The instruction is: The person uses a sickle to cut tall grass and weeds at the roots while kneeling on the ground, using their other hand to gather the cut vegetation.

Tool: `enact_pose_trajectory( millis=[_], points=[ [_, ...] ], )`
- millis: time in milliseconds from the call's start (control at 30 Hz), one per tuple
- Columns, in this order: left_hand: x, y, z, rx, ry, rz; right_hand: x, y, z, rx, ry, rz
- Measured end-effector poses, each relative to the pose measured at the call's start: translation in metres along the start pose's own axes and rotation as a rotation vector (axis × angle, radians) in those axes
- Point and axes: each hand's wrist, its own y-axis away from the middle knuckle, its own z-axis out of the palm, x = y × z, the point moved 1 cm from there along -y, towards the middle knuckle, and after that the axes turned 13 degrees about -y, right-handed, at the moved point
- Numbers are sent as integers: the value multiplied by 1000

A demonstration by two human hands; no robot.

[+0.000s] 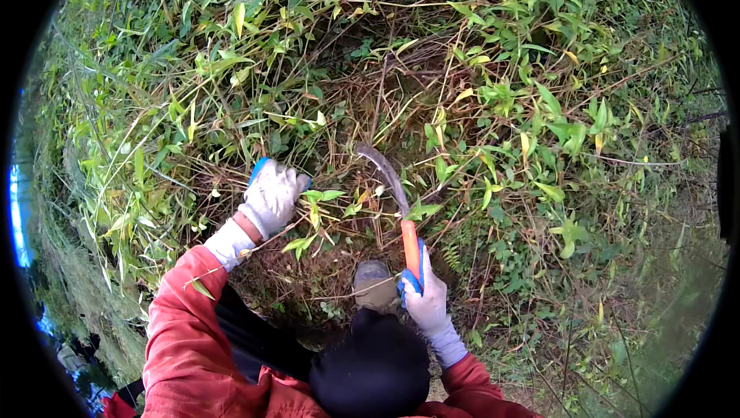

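My right hand [425,300], in a white glove with blue on the fingers, is closed round the orange handle of a sickle [410,242]. Its curved, dull metal blade [385,173] points up and bends left, close over stems and bare soil. To the left of the blade, my left hand [274,196] wears the same kind of glove and is curled closed among leafy weeds [316,206]. Whatever lies inside its fingers is hidden. A thin stem with a leaf [202,288] crosses my left forearm.
Dense green and yellowing weeds [532,94] cover the ground ahead and to both sides. Dry brown stems tangle over soil in the middle. A boot [375,283] stands just below the blade, between my hands. A small fern [451,257] grows beside my right hand.
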Motion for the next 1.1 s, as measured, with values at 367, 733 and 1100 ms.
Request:
enact_pose_trajectory(
  millis=[367, 733, 1100],
  points=[
    [5, 24, 3, -150, -365, 179, -21, 2, -34, 280, -371, 417],
    [-28, -76, -132, -174, 559, 87, 0, -24, -1, 175, -868, 610],
    [77, -137, 20, 43, 653, -573, -11, -40, -16, 157, 2, -61]
  ],
)
